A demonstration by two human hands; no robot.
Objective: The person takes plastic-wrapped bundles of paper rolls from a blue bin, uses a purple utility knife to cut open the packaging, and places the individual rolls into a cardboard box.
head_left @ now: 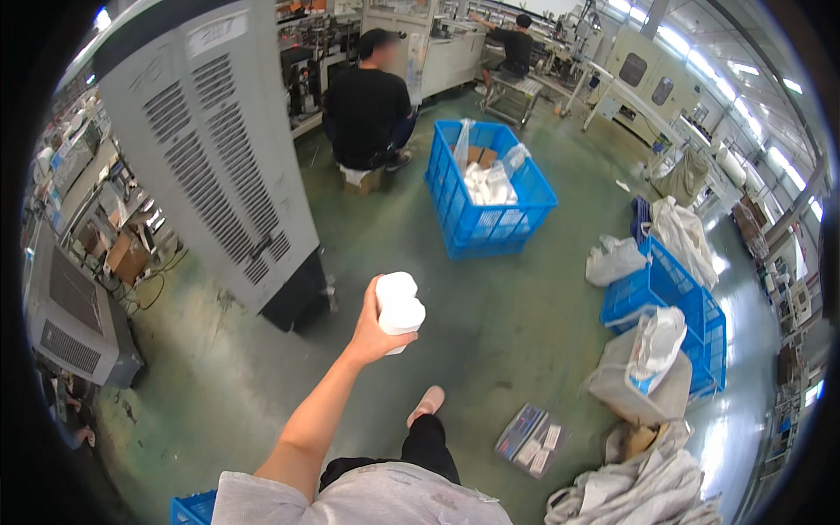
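My left hand (376, 331) reaches out in front of me, its fingers wrapped round a white two-lobed bundle (400, 308). The bundle looks like two smooth, rounded white pieces held side by side; I cannot make out their exact kind. My thumb presses on the near side and the fingers curl along the left side. Beyond the hand, on the green floor, stands a blue plastic crate (490, 229) with white pieces (490, 185) and clear plastic bags inside. My right hand is out of view.
A tall grey vented unit (219, 149) stands close on the left. A person in black (367, 114) sits on a low box near machines; another person (512, 48) works farther back. At right are blue crates (630, 293), a translucent bin (626, 381), a parts case (529, 440) and cloth sacks (639, 490).
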